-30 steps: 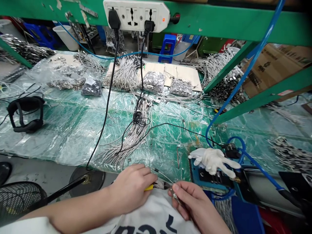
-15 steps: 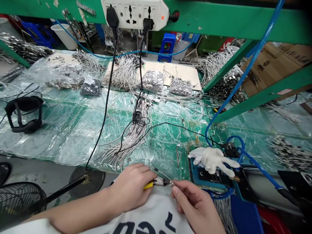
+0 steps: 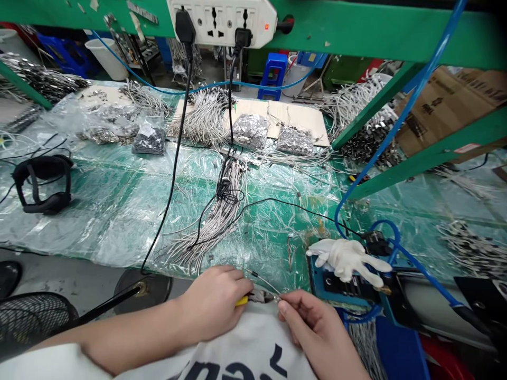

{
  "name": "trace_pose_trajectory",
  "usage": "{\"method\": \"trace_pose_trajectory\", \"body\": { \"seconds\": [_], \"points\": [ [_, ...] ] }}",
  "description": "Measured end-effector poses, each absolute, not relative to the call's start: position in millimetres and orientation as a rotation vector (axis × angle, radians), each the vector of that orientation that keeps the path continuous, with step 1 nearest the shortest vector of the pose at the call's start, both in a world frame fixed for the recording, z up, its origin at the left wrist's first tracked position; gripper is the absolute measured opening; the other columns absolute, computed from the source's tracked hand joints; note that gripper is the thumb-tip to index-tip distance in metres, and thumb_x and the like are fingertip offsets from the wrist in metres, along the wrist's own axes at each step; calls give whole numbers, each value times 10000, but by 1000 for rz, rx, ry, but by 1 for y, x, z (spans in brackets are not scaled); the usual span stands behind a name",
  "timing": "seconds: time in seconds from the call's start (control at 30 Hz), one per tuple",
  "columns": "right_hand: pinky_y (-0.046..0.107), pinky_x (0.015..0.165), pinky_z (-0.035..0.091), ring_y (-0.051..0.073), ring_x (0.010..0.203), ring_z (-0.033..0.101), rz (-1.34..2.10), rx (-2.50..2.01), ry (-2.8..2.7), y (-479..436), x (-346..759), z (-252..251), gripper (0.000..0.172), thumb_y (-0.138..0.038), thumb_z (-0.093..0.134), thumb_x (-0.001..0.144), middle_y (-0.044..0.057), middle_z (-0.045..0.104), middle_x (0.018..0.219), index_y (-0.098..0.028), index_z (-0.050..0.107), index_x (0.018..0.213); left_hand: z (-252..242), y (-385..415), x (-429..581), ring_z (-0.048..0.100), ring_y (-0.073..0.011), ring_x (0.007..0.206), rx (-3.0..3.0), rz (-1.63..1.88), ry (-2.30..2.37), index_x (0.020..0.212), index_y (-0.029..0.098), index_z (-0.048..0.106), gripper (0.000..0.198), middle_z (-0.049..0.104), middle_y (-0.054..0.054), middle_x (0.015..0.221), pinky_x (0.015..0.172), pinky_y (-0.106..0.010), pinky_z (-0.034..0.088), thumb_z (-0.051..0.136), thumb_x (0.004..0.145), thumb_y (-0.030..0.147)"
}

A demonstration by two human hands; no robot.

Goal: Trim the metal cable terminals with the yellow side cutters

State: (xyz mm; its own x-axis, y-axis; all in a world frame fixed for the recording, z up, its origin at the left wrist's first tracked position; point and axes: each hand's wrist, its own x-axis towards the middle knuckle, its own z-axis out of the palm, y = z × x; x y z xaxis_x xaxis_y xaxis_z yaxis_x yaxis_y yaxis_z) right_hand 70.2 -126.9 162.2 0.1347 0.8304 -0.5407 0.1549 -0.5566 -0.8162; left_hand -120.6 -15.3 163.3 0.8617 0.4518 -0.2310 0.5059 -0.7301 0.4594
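My left hand (image 3: 217,298) is closed around yellow-handled pliers (image 3: 259,296), which point right above my lap. The jaws reach the small metal fitting at the end of a thin grey cable (image 3: 263,279); I cannot make out whether they grip it. My right hand (image 3: 312,324) pinches that cable end between thumb and forefinger, and the rest of the cable runs up and left to a dark sleeve. Beyond both hands, a bundle of similar grey cables (image 3: 214,229) lies on the plastic-covered green table (image 3: 122,211).
A white glove (image 3: 346,258) rests on a blue machine (image 3: 322,282) at the right. A black power cord (image 3: 170,182) hangs from the power strip (image 3: 222,24). Bags of metal parts (image 3: 249,131) lie at the back. A blue air hose (image 3: 400,126) crosses the right side.
The pliers' jaws have shifted slightly right, closer to the fitting by my right fingertips. Both hands otherwise stay nearly in place, and the view has moved a little.
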Motion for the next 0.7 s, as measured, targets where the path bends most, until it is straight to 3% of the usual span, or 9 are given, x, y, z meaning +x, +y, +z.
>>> {"method": "trace_pose_trajectory", "body": {
  "seconds": [0.17,0.33,0.47,0.57,0.7],
  "points": [
    [226,499,290,104,529,411,1631,-1815,-1174,-114,84,169,471,-550,485,934,-29,471,564,-178,544,651,165,-13,-119,606,-217,717,2561,-150,632,828,196,622,35,652,-18,773,634,-323,459,595,850,198],
    [212,398,154,48,356,264,2018,-1600,-729,-108,87,164,477,-583,532,887,-53,473,469,-155,605,688,165,-11,-119,588,-215,702,2644,-116,566,829,193,618,47,639,-15,765,620,-330,450,578,850,180],
    [211,382,93,29,346,195,2077,-1491,-506,-108,86,158,462,-558,599,854,-62,455,450,-131,628,679,160,-12,-120,580,-216,701,2692,-73,552,852,189,622,53,635,-18,767,617,-329,438,572,861,175],
    [210,397,104,30,363,197,2069,-1482,-503,-107,87,161,469,-566,587,866,-69,431,461,-133,624,692,156,-12,-120,574,-211,700,2695,-2,566,870,192,621,73,628,-16,760,627,-324,433,552,873,170],
    [213,454,200,59,440,309,1890,-1648,-775,-108,87,169,540,-627,480,908,-46,450,540,-144,615,709,154,-12,-119,567,-201,690,2651,41,594,844,192,610,67,622,-11,753,613,-319,425,550,872,182]
  ]
}}
